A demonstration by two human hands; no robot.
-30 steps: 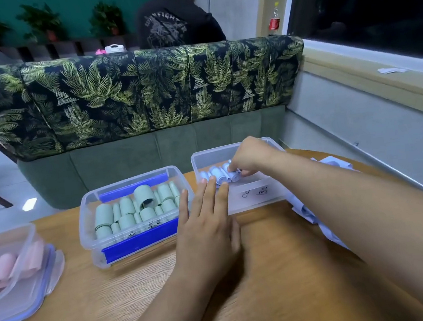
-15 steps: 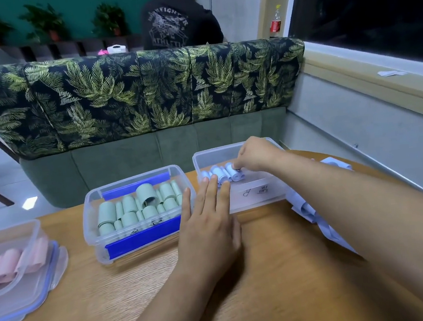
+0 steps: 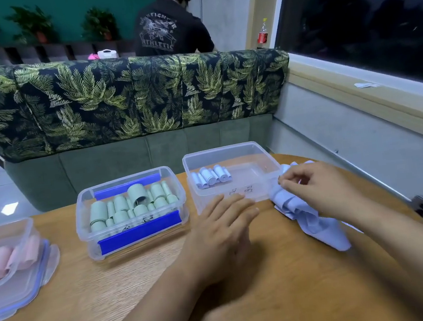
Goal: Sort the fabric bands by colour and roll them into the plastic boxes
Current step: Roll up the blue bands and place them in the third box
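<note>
Flat against the front wall of the clear box [image 3: 219, 149], whose few blue rolls [image 3: 211, 177] crowd its left end, lies the left hand [image 3: 220, 228], fingers straight, while just right of that box the right hand [image 3: 316, 188] pinches a band from the loose blue heap [image 3: 306, 215], with bare table [image 3: 283, 271] in front.

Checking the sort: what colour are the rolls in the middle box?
Pale green rolls in the middle box, seen in the head view.

Leaf-print sofa [image 3: 124, 99]; person [image 3: 169, 30] behind; bottle [image 3: 262, 34] beside window [image 3: 362, 11].
</note>
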